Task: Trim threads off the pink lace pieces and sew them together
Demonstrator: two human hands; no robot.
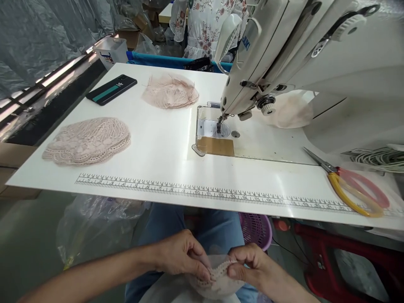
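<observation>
Over my lap, both hands pinch a piece of sheer beige lace fabric [221, 273]. My left hand [186, 256] is closed on its left part, thumb and fingertips together. My right hand [249, 265] grips the edge on the other side, close to the left. Lower parts of the fabric run out of sight below. On the table above lie a stack of beige lace pieces [91, 141] at the left and a pile of pinkish sheer lace pieces [172, 91] farther back. A sewing machine [252, 63] stands at the right, its needle area bare of fabric.
Scissors [347, 185] with yellow and red handles lie at the table's right, by a printed ruler [202, 191] along the front edge. A black phone [112, 89] lies back left. Beneath are a purple basket [257, 229] and a plastic bag [94, 227]. Another person [208, 29] stands beyond the table.
</observation>
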